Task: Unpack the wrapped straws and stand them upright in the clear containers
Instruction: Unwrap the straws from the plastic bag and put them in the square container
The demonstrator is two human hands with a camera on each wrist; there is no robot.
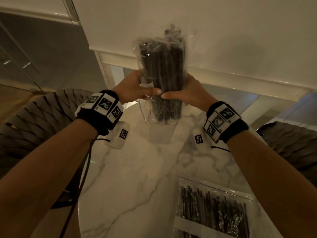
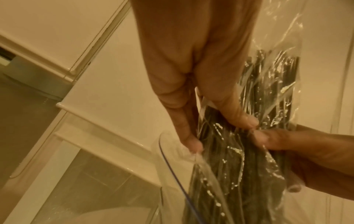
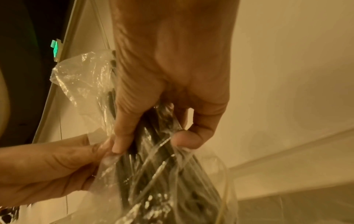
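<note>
A bundle of black straws in a clear plastic wrapper (image 1: 163,69) stands upright, its lower end inside a clear container (image 1: 161,127) on the marble table. My left hand (image 1: 137,88) and right hand (image 1: 188,93) grip the bundle from either side at its middle, thumbs meeting at the front. In the left wrist view the left hand (image 2: 210,128) pinches the wrapper (image 2: 268,84), with the container's rim (image 2: 162,151) just below. In the right wrist view the right hand (image 3: 153,142) has thumb and fingers curled round the wrapped straws (image 3: 153,174).
A second pack of black straws in a clear bag (image 1: 214,210) lies flat at the near right of the marble table (image 1: 133,186). Woven dark chairs stand at the left (image 1: 34,121) and right (image 1: 291,146). White blinds hang behind.
</note>
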